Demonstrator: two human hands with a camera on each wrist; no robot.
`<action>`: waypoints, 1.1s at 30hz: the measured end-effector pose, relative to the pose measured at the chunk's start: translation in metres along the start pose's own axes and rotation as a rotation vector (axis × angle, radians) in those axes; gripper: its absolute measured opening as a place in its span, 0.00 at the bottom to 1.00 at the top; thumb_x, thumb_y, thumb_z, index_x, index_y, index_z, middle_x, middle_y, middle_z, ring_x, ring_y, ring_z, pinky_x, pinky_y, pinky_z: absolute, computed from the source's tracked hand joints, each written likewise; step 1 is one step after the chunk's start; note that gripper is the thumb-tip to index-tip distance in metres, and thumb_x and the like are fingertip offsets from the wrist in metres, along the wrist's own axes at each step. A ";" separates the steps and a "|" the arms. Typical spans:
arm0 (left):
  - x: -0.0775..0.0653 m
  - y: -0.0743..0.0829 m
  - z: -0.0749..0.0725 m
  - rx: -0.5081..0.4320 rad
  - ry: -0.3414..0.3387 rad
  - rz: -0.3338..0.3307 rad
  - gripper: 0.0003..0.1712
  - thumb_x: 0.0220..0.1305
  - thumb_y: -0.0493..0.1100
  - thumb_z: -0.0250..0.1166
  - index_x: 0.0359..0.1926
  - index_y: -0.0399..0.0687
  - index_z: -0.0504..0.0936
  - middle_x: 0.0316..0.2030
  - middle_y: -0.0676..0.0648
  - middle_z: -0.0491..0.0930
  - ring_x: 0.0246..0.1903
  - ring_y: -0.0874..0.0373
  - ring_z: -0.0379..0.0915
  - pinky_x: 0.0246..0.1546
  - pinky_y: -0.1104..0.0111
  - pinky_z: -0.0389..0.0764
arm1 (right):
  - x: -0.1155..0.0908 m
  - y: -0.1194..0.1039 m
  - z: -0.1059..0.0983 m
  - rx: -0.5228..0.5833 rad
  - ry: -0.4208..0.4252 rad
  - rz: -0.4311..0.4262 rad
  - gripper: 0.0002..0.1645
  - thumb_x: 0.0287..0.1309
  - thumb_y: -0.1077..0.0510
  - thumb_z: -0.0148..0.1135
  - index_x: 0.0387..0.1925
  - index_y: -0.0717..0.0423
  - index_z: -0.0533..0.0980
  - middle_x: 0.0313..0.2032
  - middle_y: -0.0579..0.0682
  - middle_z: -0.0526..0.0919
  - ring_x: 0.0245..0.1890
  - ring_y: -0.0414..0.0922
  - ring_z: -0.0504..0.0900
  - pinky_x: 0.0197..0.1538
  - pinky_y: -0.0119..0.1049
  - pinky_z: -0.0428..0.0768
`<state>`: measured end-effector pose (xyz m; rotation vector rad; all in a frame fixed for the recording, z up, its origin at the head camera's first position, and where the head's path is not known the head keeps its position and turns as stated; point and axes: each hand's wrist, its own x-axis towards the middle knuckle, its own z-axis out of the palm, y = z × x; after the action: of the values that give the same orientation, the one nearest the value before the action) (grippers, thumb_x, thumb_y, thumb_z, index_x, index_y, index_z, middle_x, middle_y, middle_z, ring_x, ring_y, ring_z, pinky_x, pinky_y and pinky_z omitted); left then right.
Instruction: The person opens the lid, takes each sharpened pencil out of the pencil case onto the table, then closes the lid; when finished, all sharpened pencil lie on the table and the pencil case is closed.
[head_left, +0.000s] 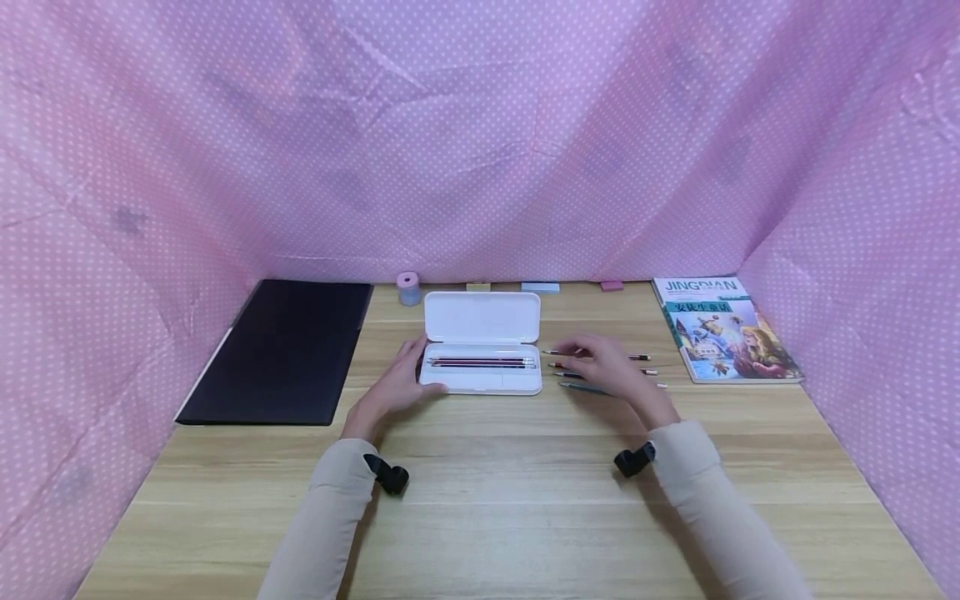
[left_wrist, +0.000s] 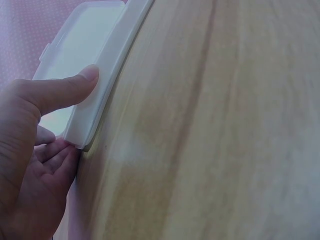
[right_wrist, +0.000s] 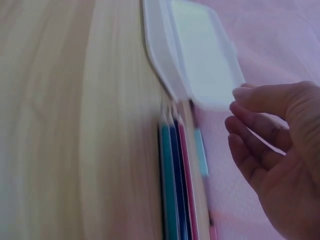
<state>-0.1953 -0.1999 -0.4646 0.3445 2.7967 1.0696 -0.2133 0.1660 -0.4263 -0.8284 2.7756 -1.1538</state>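
Head view: white pencil case (head_left: 468, 382) open on the wooden table (head_left: 487, 500), pencils (head_left: 480, 362) in its back section

The case lies near the middle of the table, its long side toward the person. Its lid (head_left: 482, 317) is swung up and back, the pale inner face showing. In the tray, a long rear compartment holds the pencils side by side, dark red barrels among them, their light ends toward the right. They overlap too closely to count. The narrower front strip is split by a divider, and its bare white floor shows.

The left hand (head_left: 397, 385) is clamped on the left end of the case, thumb against the front wall and fingers round the corner, as the left wrist view shows.

The right hand (head_left: 606, 365) is above loose pencils (right_wrist: 180, 185) just right of the case. Its fingers are loosely bent, with nothing visible between thumb and fingertips. The loose pencils lie roughly parallel, points toward the case; teal, dark blue and red barrels show in the right wrist view.

Behind the case stands a small pink-and-blue cylinder (head_left: 408, 288); what it contains, if anything, cannot be told. A black folder (head_left: 277, 354) lies well to the left, an illustrated magazine (head_left: 727, 333) to the right.
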 end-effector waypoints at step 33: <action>0.001 -0.001 0.001 -0.014 0.001 0.007 0.59 0.47 0.58 0.71 0.72 0.56 0.44 0.62 0.46 0.56 0.62 0.53 0.53 0.64 0.56 0.56 | 0.063 -0.025 0.063 -0.052 -0.247 0.001 0.15 0.60 0.64 0.56 0.49 0.56 0.77 0.42 0.48 0.80 0.44 0.42 0.76 0.51 0.37 0.74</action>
<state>-0.1963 -0.2000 -0.4663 0.3529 2.7898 1.0909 -0.2419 0.0800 -0.4441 -0.9060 2.6122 -0.9123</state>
